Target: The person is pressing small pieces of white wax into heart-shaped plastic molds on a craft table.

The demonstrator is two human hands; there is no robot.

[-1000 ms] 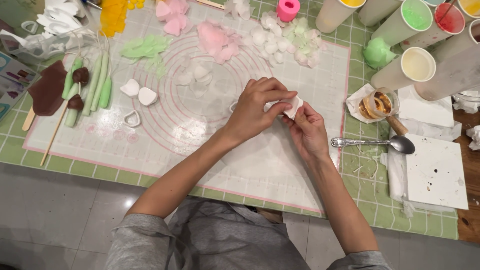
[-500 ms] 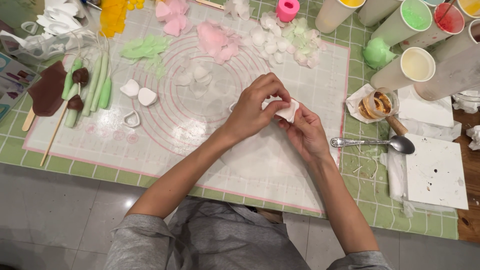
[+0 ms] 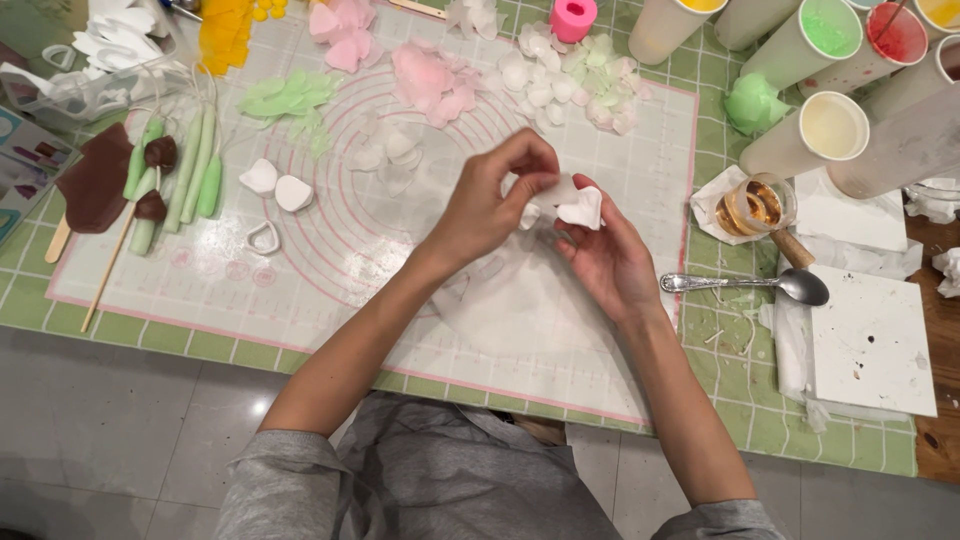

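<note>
Both hands are pinching one white petal (image 3: 580, 208) above the mat's (image 3: 330, 270) centre: left hand (image 3: 490, 205) gripping its top edge, right hand (image 3: 605, 260) cradling it. A spoon (image 3: 745, 285) is lying at 3 o'clock.

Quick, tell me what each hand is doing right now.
Left hand: pinching the white piece.
Right hand: cupped, holding the same white piece.

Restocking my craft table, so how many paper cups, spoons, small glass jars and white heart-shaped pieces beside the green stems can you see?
Paper cups: 7, some cut off by the frame
Spoons: 1
Small glass jars: 1
White heart-shaped pieces: 2
Total: 11
</note>
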